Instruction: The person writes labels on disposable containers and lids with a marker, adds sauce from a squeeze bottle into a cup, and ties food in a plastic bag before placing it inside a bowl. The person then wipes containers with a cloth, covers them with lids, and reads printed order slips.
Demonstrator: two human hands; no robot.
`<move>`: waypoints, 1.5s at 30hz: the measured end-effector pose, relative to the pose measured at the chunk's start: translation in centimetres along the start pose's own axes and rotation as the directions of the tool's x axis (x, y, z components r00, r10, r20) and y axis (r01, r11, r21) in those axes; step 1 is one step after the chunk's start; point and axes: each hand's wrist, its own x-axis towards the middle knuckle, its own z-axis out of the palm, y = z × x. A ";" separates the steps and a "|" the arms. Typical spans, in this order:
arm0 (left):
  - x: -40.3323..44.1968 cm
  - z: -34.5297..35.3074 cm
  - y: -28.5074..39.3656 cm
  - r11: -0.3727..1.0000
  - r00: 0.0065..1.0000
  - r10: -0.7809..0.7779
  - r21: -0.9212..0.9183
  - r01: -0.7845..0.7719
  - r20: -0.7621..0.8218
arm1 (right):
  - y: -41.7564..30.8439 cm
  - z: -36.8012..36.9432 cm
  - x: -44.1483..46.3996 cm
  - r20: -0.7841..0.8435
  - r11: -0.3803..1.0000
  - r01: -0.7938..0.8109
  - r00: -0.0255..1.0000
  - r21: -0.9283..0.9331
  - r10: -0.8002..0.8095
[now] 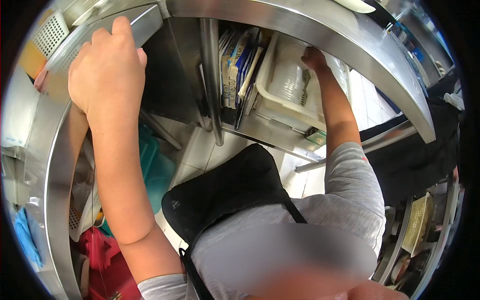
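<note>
My left hand (107,70) is at the upper left, by the corner of a steel counter (145,25). Its fingers are curled under, and whatever they may grip is hidden beneath the hand. Farther right, my right hand (315,59) reaches under a steel worktop (280,17) into a white plastic bin (292,111). The fingers of that hand are bent closed against clear plastic containers (287,82), nested in stacks inside the bin. What exactly the fingertips hold cannot be made out.
Upright packets (234,75) stand left of the bin on the steel shelf (260,132), behind a metal leg (212,80). A small green box (316,136) sits under the bin. Teal (155,155) and red plastic items (107,255) lie low at left. A white basket (50,34) stands upper left.
</note>
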 end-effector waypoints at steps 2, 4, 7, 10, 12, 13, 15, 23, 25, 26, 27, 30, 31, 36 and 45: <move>0.0 0.3 0.0 1.000 1.000 0.008 0.001 -0.008 -0.017 | 0.2 0.7 0.4 -0.003 0.999 0.007 1.000 -0.038 -0.007; 0.2 0.2 0.1 1.000 0.998 -0.017 -0.001 0.017 0.058 | -0.5 0.7 0.5 -0.041 0.998 0.016 0.999 -0.055 -0.018; 0.3 0.2 0.2 1.000 0.995 -0.031 -0.001 0.031 0.092 | -0.6 0.6 1.2 -0.060 0.995 0.072 0.995 -0.064 -0.075; 0.2 0.3 0.2 0.999 0.996 -0.033 0.005 0.033 0.080 | -0.6 -1.5 1.1 -0.167 0.954 0.014 0.985 0.299 0.038; 0.2 0.2 0.2 1.000 0.996 -0.031 0.005 0.031 0.080 | -1.2 -2.7 0.8 -0.290 0.906 0.113 0.957 0.408 0.011; 0.2 0.2 0.1 1.000 0.996 -0.030 0.001 0.030 0.084 | -1.5 -3.3 0.4 -0.361 0.914 0.163 0.933 0.373 -0.019; 0.4 0.2 0.2 0.999 0.995 -0.037 0.008 0.037 0.088 | -2.9 -4.8 -1.0 -0.497 0.950 0.241 0.860 0.201 -0.113; -1.1 1.8 2.7 0.860 0.889 0.289 -0.313 -0.404 -0.356 | -14.1 -11.2 -10.8 -0.559 0.720 0.575 0.769 0.389 -0.312; -1.8 2.6 3.9 0.690 0.856 0.426 -0.506 -0.518 -0.295 | -16.9 -13.0 -13.2 -0.504 0.625 0.568 0.809 0.535 -0.303; -2.5 2.2 4.7 0.587 0.816 0.507 -0.583 -0.562 -0.277 | -17.9 -13.7 -13.8 -0.482 0.573 0.561 0.822 0.597 -0.303; -3.1 1.7 5.5 0.500 0.762 0.571 -0.608 -0.617 -0.304 | -18.7 -14.2 -14.2 -0.460 0.515 0.551 0.834 0.657 -0.305; -4.1 2.0 7.1 0.342 0.743 0.532 -0.699 -0.628 -0.407 | -19.5 -15.2 -14.8 -0.379 0.296 0.489 0.853 0.821 -0.358; -4.1 1.8 7.0 0.311 0.745 0.561 -0.742 -0.594 -0.361 | -19.5 -15.4 -14.9 -0.354 0.215 0.457 0.851 0.863 -0.387; -4.5 0.4 6.9 0.287 0.776 0.630 -0.925 -0.249 -0.013 | -18.9 -15.8 -15.0 -0.202 -0.022 0.209 0.906 0.978 -0.371; -2.3 -2.1 3.3 0.376 0.819 0.422 -0.747 -0.549 -0.389 | -9.2 -10.0 -7.1 -0.091 0.655 -0.084 0.969 0.751 0.228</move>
